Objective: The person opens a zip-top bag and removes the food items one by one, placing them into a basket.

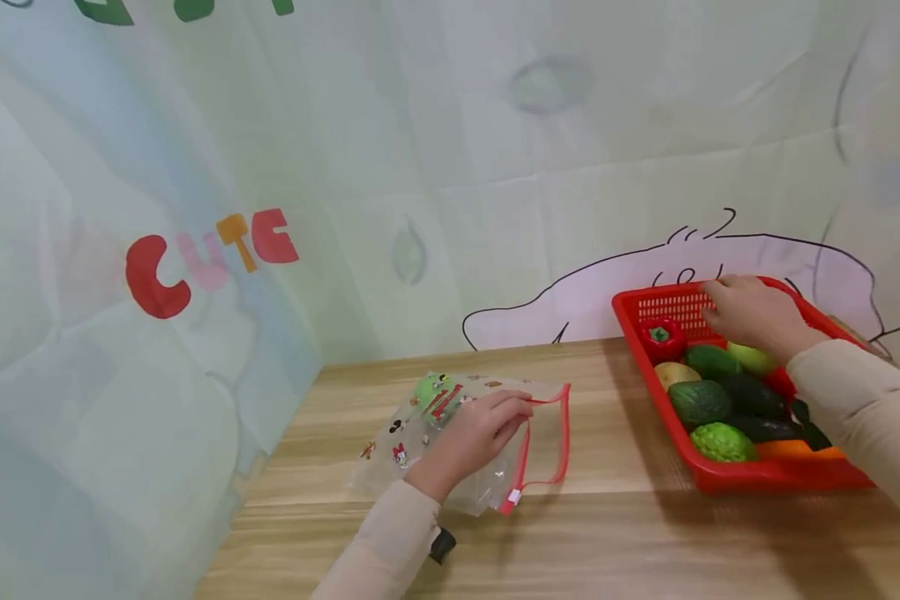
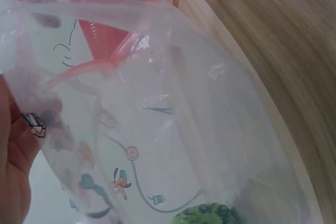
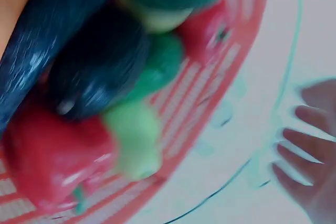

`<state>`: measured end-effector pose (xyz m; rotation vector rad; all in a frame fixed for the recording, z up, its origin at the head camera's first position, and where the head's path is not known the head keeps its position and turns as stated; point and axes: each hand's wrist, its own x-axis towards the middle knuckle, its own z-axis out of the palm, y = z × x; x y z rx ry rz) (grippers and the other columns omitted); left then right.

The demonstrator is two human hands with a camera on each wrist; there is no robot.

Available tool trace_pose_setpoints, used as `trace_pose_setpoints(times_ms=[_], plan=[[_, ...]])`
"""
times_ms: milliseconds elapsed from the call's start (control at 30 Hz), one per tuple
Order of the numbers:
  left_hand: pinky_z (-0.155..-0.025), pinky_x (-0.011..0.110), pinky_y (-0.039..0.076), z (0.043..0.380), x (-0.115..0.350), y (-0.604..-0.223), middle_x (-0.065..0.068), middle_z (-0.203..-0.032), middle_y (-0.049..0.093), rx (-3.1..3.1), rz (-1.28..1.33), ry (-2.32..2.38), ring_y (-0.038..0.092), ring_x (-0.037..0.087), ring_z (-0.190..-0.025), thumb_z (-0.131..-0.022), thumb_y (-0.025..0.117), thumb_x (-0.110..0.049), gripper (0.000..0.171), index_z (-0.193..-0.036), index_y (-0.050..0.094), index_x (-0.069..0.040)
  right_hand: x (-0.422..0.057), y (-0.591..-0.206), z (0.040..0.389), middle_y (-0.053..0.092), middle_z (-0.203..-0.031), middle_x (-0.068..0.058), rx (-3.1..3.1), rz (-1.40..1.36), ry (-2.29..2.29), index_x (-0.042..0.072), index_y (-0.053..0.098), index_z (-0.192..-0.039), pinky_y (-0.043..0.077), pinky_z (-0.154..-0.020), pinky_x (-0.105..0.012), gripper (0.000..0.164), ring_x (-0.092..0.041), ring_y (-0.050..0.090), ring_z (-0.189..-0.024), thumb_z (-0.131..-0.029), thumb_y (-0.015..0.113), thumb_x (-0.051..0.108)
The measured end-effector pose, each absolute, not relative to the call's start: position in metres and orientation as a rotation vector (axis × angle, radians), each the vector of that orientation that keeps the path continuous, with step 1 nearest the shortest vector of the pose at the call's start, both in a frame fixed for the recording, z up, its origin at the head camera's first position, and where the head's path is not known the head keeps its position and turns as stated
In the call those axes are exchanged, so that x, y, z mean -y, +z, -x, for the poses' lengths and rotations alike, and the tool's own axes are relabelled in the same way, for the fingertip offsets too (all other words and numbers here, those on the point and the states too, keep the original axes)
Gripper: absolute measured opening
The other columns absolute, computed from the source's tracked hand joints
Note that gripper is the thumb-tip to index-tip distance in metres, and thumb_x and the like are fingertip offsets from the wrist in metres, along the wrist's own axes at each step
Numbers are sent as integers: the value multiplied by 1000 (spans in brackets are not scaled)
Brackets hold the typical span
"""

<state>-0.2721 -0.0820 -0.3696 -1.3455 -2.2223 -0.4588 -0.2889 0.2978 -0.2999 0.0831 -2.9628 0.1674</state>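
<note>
A clear zip bag (image 1: 480, 492) with cartoon prints and a red zip edge lies on the wooden table. My left hand (image 1: 468, 433) pinches the bag by its red-edged mouth, which gapes toward the right. Inside the bag is a round green item (image 2: 206, 214) with dark patterning, only partly seen. Over the back of a red plastic basket (image 1: 667, 421), my right hand (image 1: 757, 312) hovers with nothing in it; its fingers are spread apart in the right wrist view. The basket holds a red bell pepper (image 1: 662, 337), a dark eggplant (image 3: 100, 61), a pale green vegetable (image 3: 135, 140) and several others.
A bumpy light green vegetable (image 1: 722, 442) and an orange one (image 1: 783, 450) lie at the basket's near side. A small black object (image 1: 442, 546) is on the table by my left sleeve. Behind the table hangs a printed cloth (image 1: 420, 167).
</note>
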Motion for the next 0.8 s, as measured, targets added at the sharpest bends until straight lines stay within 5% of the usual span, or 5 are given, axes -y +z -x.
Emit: trace_pose_setpoints(times_ms=[233, 500, 667, 800], plan=[[-90, 20, 49, 274, 79, -368, -1, -110, 67, 2209, 1358, -468, 63, 9, -103, -86, 63, -13, 12, -98, 66, -14, -214, -285, 249, 66, -102, -18, 2731, -323, 476, 2, 63, -109, 52, -81, -50, 26, -31, 61, -90, -86, 60, 15], [-92, 18, 48, 271, 76, -367, 0, -112, 66, 2234, 1359, -482, 62, 9, -105, -87, 63, -14, 13, -100, 66, -14, -152, -324, 216, 65, -83, 2, 2754, -670, 484, 13, 67, -89, 56, -68, -28, 10, -9, 58, -72, -80, 69, 13], [-91, 17, 47, 270, 76, -366, 0, -112, 66, 2204, 1355, -480, 62, 9, -105, -86, 64, -14, 14, -100, 66, -13, -137, -357, 226, 64, -96, -1, 2885, -878, 534, 10, 65, -97, 55, -75, -30, 15, -13, 59, -82, -83, 64, 10], [-90, 16, 48, 268, 71, -364, 0, -110, 67, 2116, 1372, -467, 63, 9, -102, -85, 66, -13, 13, -98, 66, -13, -124, -378, 237, 55, -120, -10, 3015, -1091, 407, 2, 54, -118, 49, -92, -39, 36, -23, 55, -104, -86, 60, 16]])
